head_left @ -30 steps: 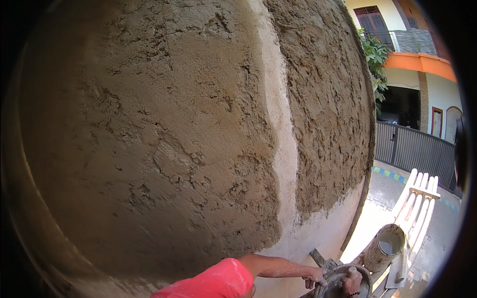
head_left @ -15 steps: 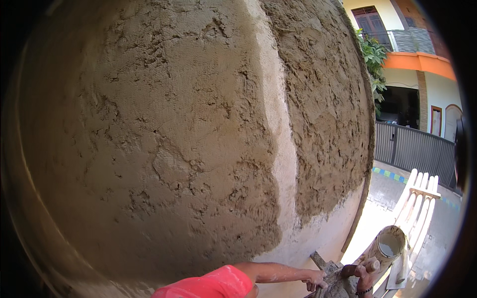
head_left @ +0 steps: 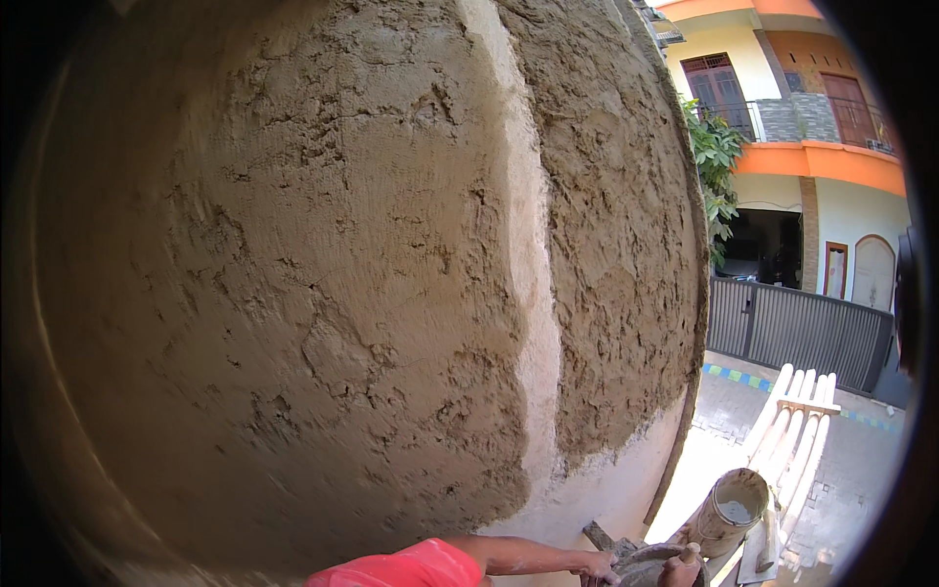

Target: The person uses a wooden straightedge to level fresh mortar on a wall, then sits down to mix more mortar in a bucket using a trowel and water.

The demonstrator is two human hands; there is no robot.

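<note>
My left hand (head_left: pixel 595 565) is at the bottom edge of the view, its arm stretched out from a red sleeve. Its fingers curl at the near side of a dark, mortar-smeared pan (head_left: pixel 641 555); what they grip is hard to make out. My right hand (head_left: pixel 680 570) is closed around a tool with a rounded, pale handle (head_left: pixel 693 551), over the pan's right side. The tool's working end is hidden. A tall wall with rough wet mortar (head_left: pixel 391 245) rises ahead, split by a bare pale strip (head_left: pixel 533 284).
Right beyond the pan stands a mortar-stained bucket (head_left: pixel 738 501) with greyish liquid inside. A small board (head_left: pixel 599 535) juts out behind the pan. White poles (head_left: pixel 797 421) run outward over the paved ground. Farther off are a grey gate (head_left: pixel 797 328), a leafy plant (head_left: pixel 717 161) and a house.
My view has tilted up, so hands, pan and bucket sit lower and farther left. My right hand, with the tool, has come a little nearer; its wrist has left the picture.
</note>
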